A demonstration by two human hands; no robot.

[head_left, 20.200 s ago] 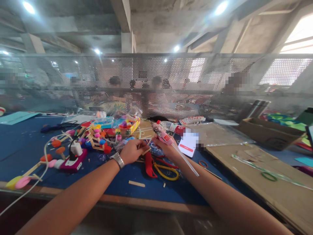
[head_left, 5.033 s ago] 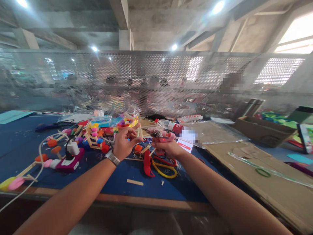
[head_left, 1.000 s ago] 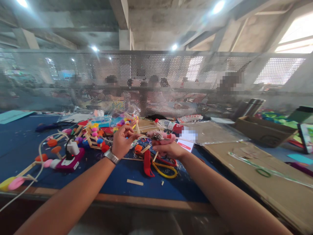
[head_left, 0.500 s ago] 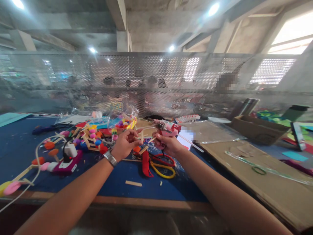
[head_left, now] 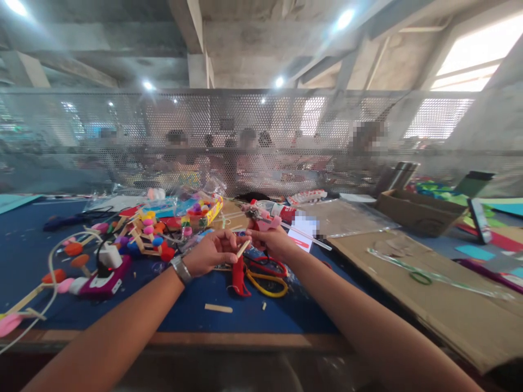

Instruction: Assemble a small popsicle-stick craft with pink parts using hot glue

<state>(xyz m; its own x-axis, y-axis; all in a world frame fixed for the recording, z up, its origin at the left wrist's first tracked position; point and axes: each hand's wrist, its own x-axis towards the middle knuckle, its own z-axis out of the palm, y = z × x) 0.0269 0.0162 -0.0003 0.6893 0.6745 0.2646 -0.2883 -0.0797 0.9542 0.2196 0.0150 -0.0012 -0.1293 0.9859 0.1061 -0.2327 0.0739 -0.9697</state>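
Observation:
Wooden craft stick (head_left: pixel 243 249) is pinched between the thumb and fingers of my left hand (head_left: pixel 208 253), which wears a metal-band watch. Close beside it, my right hand (head_left: pixel 273 240) is wrapped round a pink hot glue gun (head_left: pixel 267 222). A translucent glue stick (head_left: pixel 314 238) juts from the gun's back end toward the right. The gun's nozzle is hard to make out. Below the hands lie a red strip-like piece (head_left: pixel 238 279) and a yellow loop (head_left: pixel 267 291). One loose craft stick (head_left: pixel 218 308) rests on the blue table near the front edge.
At left, a purple power strip (head_left: pixel 105 277) holds a white plug (head_left: pixel 110 256), near pom-poms and joined sticks (head_left: pixel 145 234). A bottle with a red label (head_left: pixel 281 209) lies behind my right hand. Cardboard (head_left: pixel 408 294) and an open box (head_left: pixel 420 212) are at right. A perforated screen (head_left: pixel 229 141) stands behind.
The craft stick in my left hand has turned from upright to slanted, and my hands have come closer together. The whole view has shifted slightly.

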